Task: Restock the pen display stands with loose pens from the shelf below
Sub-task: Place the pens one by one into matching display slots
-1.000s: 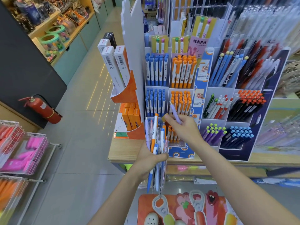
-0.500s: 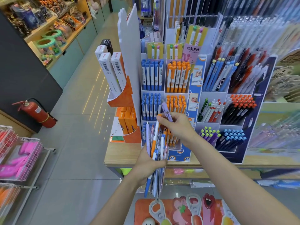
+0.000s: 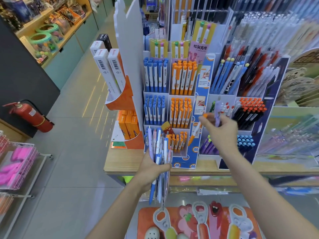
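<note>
Roughly upright, purple pen (image 3: 217,112) pinched in right hand (image 3: 222,131), tip down

So the pen display stands (image 3: 183,94) are sitting side by side on the surface (image 3: 124,161), boxed stock (image 3: 110,69) standing to their left, and a fire extinguisher (image 3: 31,116) is leaning on the floor (image 3: 77,135) far left.

I see both forearms bare, reaching forward from the bottom edge. Left hand (image 3: 153,171) sits low and centre, fingers wrapped round a bundle of pens (image 3: 159,152), bundle roughly upright. Right hand (image 3: 220,131) is higher and further out, arm nearly straight, back of hand toward me, fingers curled, pinching a purple pen (image 3: 217,111) upright. Right hand is motion-blurred.
</note>
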`<state>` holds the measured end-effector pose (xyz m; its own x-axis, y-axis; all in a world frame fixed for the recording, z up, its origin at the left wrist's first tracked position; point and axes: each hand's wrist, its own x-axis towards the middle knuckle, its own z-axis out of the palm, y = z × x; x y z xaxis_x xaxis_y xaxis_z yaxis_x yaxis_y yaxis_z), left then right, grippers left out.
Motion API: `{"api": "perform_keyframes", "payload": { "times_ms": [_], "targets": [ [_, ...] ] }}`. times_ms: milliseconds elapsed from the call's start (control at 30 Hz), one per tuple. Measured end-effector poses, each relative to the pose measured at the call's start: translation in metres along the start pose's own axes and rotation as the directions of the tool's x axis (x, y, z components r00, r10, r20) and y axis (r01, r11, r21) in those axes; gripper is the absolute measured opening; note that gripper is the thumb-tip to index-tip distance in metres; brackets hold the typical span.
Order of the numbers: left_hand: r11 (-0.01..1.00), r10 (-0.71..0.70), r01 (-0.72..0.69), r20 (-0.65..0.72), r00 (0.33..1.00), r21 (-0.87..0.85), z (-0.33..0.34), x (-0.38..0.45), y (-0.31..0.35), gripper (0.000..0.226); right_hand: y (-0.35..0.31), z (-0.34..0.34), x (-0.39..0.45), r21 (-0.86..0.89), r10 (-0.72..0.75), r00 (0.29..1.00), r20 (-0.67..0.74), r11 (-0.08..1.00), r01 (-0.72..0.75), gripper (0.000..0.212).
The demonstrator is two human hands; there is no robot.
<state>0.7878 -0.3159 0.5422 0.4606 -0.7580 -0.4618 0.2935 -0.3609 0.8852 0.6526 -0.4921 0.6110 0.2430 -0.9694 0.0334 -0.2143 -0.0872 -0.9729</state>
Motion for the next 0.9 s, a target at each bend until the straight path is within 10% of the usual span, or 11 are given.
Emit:
{"api": "perform_keyframes", "payload": {
  "times_ms": [667,900],
  "targets": [
    [1.0,-0.005,0.005,-0.009,1.0,-0.003,-0.006,-0.003,-0.008,0.061,0.096,0.046,-0.021,-0.214,0.056,0.998,-0.02,0.975,-0.059,0.023],
    [1.0,0.001,-0.001,-0.01,1.0,-0.007,-0.006,-0.003,-0.006,0.06,0.105,0.046,-0.026,-0.275,-0.137,0.988,0.066,0.95,0.15,0.014]
  ]
}}
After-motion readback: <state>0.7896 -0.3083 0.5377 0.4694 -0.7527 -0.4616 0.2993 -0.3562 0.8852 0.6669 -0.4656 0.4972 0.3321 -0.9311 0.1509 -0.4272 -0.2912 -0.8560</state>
